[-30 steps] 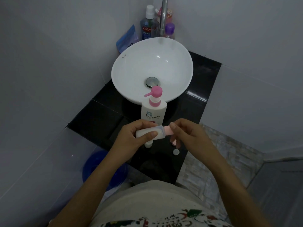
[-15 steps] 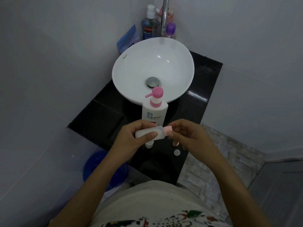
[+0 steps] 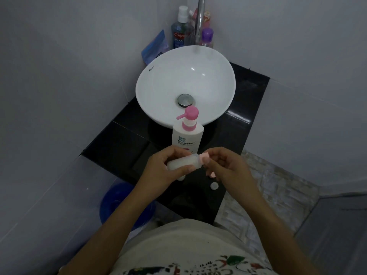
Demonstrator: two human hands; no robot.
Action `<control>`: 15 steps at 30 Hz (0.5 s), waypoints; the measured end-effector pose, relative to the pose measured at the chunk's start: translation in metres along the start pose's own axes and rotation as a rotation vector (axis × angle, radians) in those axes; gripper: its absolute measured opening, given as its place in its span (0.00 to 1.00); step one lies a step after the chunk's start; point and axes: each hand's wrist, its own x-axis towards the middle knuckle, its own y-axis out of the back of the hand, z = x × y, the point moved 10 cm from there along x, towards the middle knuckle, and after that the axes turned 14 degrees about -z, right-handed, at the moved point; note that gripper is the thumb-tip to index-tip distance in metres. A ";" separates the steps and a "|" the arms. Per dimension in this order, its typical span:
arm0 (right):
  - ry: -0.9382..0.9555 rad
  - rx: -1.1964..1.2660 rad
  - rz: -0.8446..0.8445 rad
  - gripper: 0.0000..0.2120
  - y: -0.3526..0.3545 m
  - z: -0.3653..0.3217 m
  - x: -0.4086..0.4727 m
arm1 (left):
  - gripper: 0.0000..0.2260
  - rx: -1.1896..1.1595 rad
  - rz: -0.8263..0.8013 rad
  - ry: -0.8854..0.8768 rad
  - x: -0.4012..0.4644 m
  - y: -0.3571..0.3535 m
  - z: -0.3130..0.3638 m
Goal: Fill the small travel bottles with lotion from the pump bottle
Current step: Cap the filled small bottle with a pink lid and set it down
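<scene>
Shirt: nearest the camera; pale fabric, printed pattern along the near edge.
Left hand: raised over the near part of the counter; fingers curled round the travel bottle, thumb pressed along its near side.
Travel bottle: held on its side, neck pointed right; translucent body, white contents visible inside.
Right hand: just right of the bottle; thumb and forefinger pinched on the pink cap at the neck, remaining fingers loosely curled below.
Pink cap: touched the bottle neck; whether seated or loose could not be told.
White cap: lay flat on the counter, right of and below the hands.
Second small bottle: mostly hidden under the left hand; state could not be told.
Counter: black, glossy.
Pump bottle: upright on the counter, just beyond the hands; pink pump head, spout turned left.
Basin: white, round, behind the pump bottle; metal drain at centre.
Mouthwash bottle: farthest, in the corner beside the tap.
</scene>
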 end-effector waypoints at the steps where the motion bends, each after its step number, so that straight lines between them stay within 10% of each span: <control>1: 0.020 -0.068 -0.003 0.06 0.000 -0.003 0.000 | 0.13 0.035 -0.011 0.009 0.001 0.000 -0.003; 15: 0.094 -1.058 -0.141 0.14 -0.030 0.036 0.037 | 0.20 0.698 -0.004 0.114 0.013 0.013 -0.048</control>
